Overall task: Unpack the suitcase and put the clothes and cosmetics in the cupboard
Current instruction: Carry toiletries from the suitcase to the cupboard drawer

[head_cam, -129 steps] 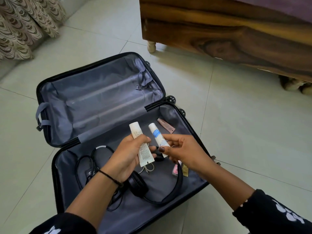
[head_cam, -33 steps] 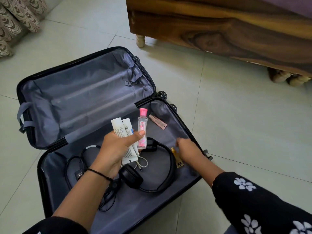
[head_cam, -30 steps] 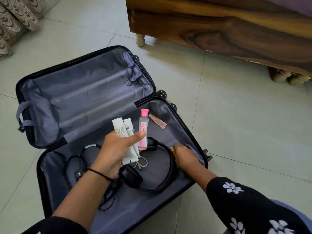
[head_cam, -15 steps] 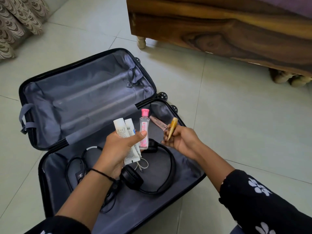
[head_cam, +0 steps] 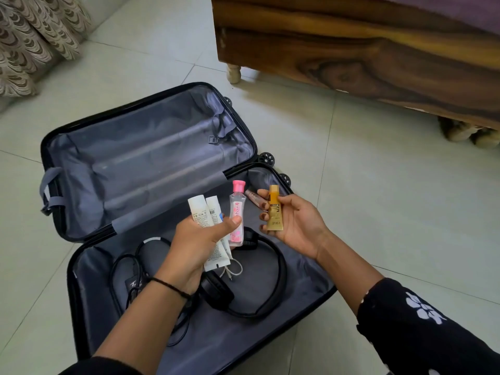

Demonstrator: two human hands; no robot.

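Note:
A black suitcase [head_cam: 70, 269] lies open on the tiled floor, its grey lining showing. My left hand [head_cam: 197, 244] grips two white tubes [head_cam: 201, 212] and a clear bottle with a pink cap [head_cam: 237, 212] above the near half. My right hand [head_cam: 295, 223] holds a small gold tube [head_cam: 274, 209] upright, pinched between thumb and fingers, just right of the bottle. A brownish cosmetic stick [head_cam: 253, 197] lies in the far corner of the near half, partly hidden behind the gold tube.
Black headphones [head_cam: 259, 293] and a black cable with adapter [head_cam: 132, 282] lie in the near half with a thin white cable [head_cam: 234, 272]. The far half holds nothing. A wooden bed frame [head_cam: 351, 55] stands at the back right, patterned curtains [head_cam: 35, 41] at the back left.
My right hand reached down to the suitcase's right edge, picked up the gold tube and lifted it up beside the items in my left hand. The left hand has kept its hold.

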